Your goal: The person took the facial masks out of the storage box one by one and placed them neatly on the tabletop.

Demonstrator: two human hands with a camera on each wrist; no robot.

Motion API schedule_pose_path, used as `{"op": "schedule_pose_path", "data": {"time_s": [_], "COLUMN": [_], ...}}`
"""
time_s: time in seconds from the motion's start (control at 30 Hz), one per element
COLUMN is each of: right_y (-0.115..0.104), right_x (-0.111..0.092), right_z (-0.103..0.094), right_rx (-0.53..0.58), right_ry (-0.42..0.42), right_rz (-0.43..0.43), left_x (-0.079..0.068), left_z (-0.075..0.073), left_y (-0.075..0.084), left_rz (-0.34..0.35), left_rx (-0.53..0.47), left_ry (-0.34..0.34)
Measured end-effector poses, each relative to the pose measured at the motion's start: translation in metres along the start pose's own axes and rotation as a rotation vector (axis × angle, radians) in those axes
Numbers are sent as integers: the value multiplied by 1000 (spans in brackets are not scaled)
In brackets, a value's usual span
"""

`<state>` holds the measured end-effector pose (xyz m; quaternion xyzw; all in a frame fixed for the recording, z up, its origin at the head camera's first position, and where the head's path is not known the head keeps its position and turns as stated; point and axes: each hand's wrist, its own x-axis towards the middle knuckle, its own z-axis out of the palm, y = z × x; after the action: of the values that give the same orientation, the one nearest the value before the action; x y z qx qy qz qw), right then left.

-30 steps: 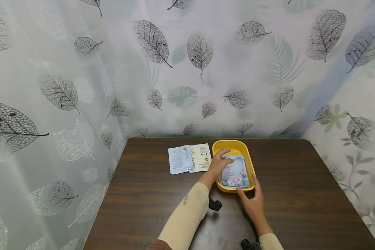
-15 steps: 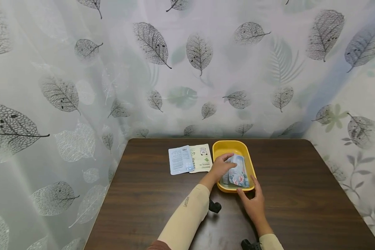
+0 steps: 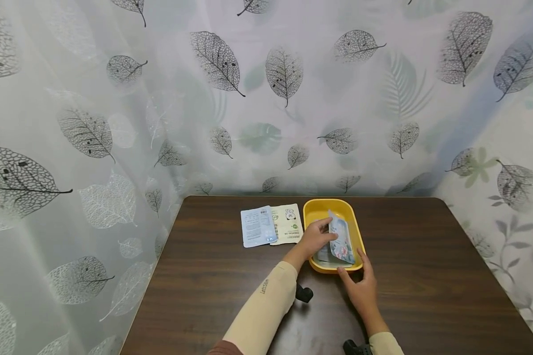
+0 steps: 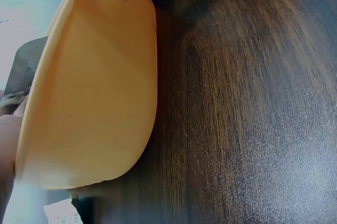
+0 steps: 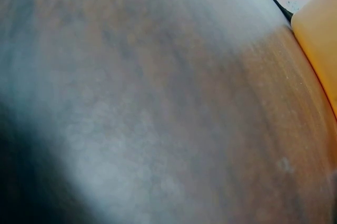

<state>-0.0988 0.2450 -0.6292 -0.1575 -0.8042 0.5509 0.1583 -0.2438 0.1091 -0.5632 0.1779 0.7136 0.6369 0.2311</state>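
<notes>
In the head view my left hand (image 3: pixel 314 238) reaches into a yellow plastic tray (image 3: pixel 356 224) and pinches a light blue floral sachet (image 3: pixel 342 240) by its left edge. The sachet stands tilted, lifted on one side. Beneath it, another flat packet (image 3: pixel 324 257) partly shows on the tray's bottom. My right hand (image 3: pixel 361 291) grips the tray's near right corner, thumb on the front side and fingers along the right side. The left wrist view shows the tray's outer wall (image 4: pixel 100 87) close up, with fingers on its rim. Only the tray's edge (image 5: pixel 321 39) appears in the right wrist view.
Left of the tray, a pale blue sachet (image 3: pixel 257 227) overlaps a cream sachet with a panda print (image 3: pixel 287 224). All stand on a dark brown wooden table (image 3: pixel 213 276). A leaf-patterned curtain (image 3: pixel 266 108) hangs behind and at both sides.
The floral sachet lay flat in the tray; my left hand has taken hold of its left edge and tilted it up, uncovering a packet below. My right hand has stayed at the tray's corner.
</notes>
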Motion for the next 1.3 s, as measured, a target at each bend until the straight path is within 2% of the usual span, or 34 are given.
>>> {"op": "schedule_pose_path", "data": {"time_s": [0.13, 0.23, 0.47, 0.73, 0.9, 1.13, 1.3], "right_y": [2, 2, 1, 1, 2, 2, 3], "right_x": [0, 0, 0, 0, 0, 0, 1], "right_z": [1, 1, 0, 0, 0, 1, 1], "right_rx": [-6, -7, -3, 1, 10, 6, -1], "right_ry": [5, 7, 13, 2, 8, 0, 3], "right_rz": [-9, -17, -8, 5, 2, 2, 16], "left_x": [0, -2, -4, -2, -3, -4, -7], "left_z": [0, -1, -1, 0, -1, -5, -7], "left_y": [-1, -1, -2, -7, -9, -8, 5], "left_rz": [0, -9, 30, 39, 75, 129, 162], "left_rx": [0, -32, -75, -89, -171, -336, -343], "left_ry": [-53, -61, -13, 88, 106, 111, 115]}}
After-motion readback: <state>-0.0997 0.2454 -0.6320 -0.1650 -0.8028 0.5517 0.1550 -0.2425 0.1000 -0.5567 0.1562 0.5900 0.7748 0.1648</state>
